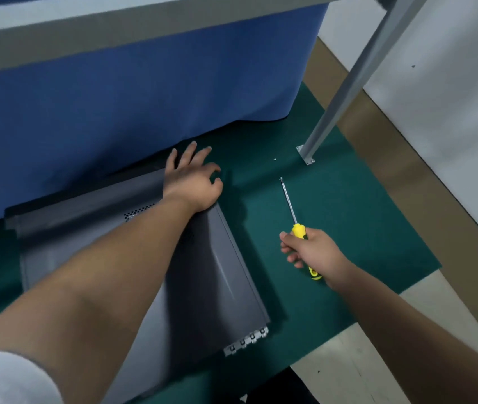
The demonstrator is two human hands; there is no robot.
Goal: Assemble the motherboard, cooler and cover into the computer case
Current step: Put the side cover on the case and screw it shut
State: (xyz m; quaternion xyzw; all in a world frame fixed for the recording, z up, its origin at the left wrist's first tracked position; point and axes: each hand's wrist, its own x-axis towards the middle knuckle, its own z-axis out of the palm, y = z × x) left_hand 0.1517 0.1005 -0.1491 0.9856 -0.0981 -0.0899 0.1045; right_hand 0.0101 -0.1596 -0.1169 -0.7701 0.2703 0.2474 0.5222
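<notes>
Your left hand point(192, 182), fingers spread, steadies cover point(202, 258); right hand point(313, 252) grips screwdriver point(293, 217). Risk: loose screw point(274, 159) rolls off mat point(348, 214).

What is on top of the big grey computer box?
The left hand rests at the far corner of the grey computer case, its forearm stretched above the closed cover. The cover hides whatever is inside.

Grey metal computer case point(202, 272), cover on, lying flat on the green tabletop point(348, 228), set at an angle; perforated vent patch on top, row of metal tabs at the near corner.
</notes>
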